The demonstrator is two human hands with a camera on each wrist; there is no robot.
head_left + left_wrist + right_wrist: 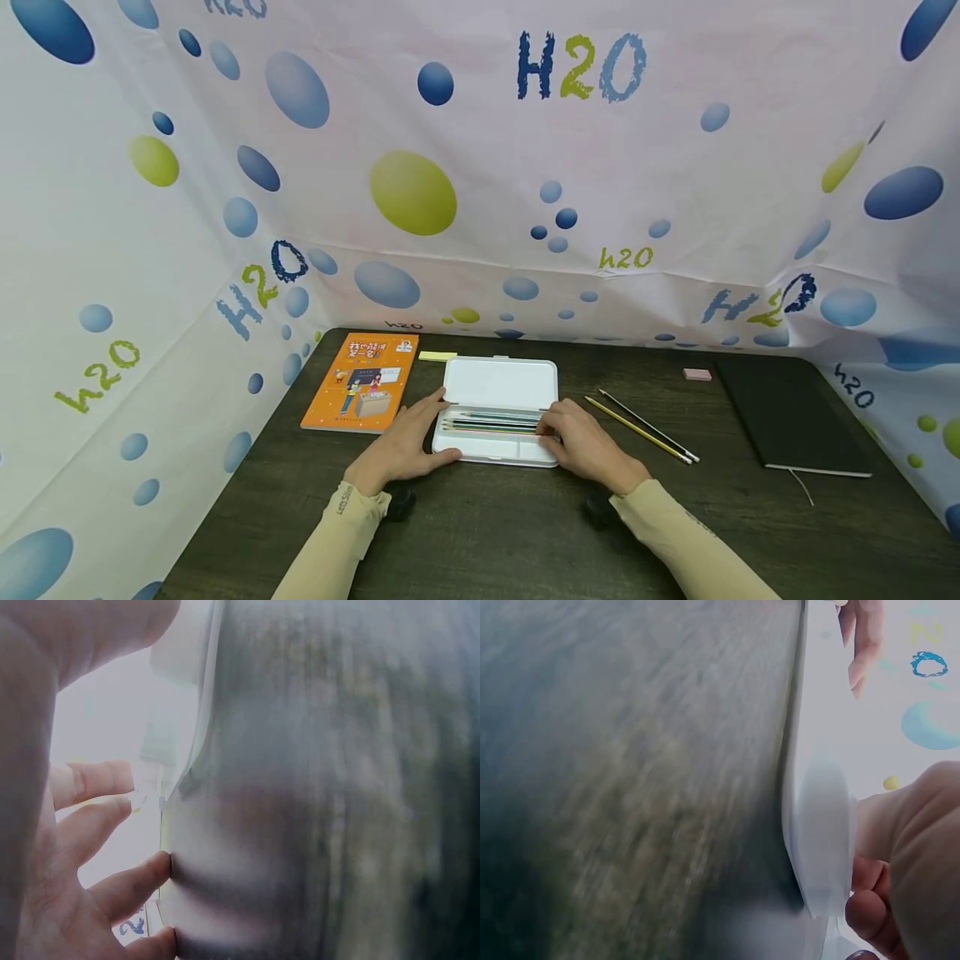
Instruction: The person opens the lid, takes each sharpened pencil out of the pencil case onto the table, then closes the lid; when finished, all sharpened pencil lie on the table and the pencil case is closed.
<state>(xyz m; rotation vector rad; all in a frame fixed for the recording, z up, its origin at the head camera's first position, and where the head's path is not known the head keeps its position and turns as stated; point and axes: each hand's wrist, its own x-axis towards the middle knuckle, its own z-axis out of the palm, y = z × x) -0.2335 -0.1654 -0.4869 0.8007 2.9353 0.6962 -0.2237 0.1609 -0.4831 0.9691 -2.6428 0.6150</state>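
Two hands bracket the white pencil case point(498, 412), centre of the head view, one at each short end, which looks like a way to keep it from sliding on the table point(480, 533)

Left hand point(405, 446): palm down on the wood, thumb along the case's lower-left corner, index finger laid up its left edge. Fingers nearly straight, pressing rather than gripping. Left wrist view is blurred but shows fingers point(124, 889) fanned against a pale edge

Right hand point(585, 446): fingers curled at the right end of the tray, tips right at the ends of the pencils point(491, 423) lying inside. Can't tell whether it pinches a pencil or just holds the case rim. Right wrist view too smeared to settle it, only a white edge and knuckles

Forearms come in from the lower edge of frame, angled inward, wrists low near the table, beige sleeves to the wrist

Case is open, lid point(501, 383) flat behind the tray

Outward: two loose pencils point(645, 429) lie diagonally, right of the right hand. Orange book point(362, 382) just left of the case, yellow sticky pad point(437, 356) above it. Pink eraser point(697, 374) and black notebook point(787, 417) at right. Bubble-print cloth point(480, 167) walls the table in
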